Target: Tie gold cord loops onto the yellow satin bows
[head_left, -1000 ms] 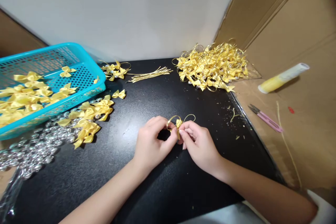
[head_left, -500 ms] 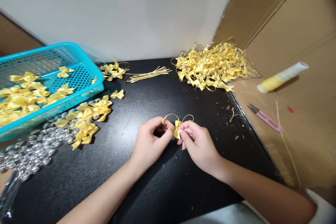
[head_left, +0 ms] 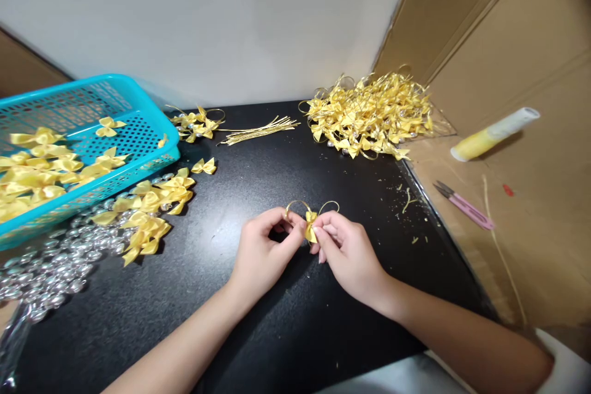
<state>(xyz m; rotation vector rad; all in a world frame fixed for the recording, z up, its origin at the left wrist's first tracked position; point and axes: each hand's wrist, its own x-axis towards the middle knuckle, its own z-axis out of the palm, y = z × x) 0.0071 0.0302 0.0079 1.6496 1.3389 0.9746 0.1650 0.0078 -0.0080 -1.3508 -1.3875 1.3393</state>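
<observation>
1. Left hand [head_left: 265,252] and right hand [head_left: 346,252] both pinch one small yellow satin ribbon bow with gold wire loops [head_left: 311,220], mid-bench near the front edge.
2. Big pile of finished yellow bows [head_left: 369,116] sits at the back right corner of the black bench [head_left: 258,172].
3. Turquoise plastic mesh basket [head_left: 138,135] hangs out at the left edge.

Two hands were in view, the left hand [head_left: 263,252] and the right hand [head_left: 346,252], with one yellow bow [head_left: 311,226] between them. There were one blue basket [head_left: 138,163], one pink snips [head_left: 464,206] and one glue tube [head_left: 494,134]. The piled bows [head_left: 369,114] and clear beads [head_left: 50,265] were too many to count.
</observation>
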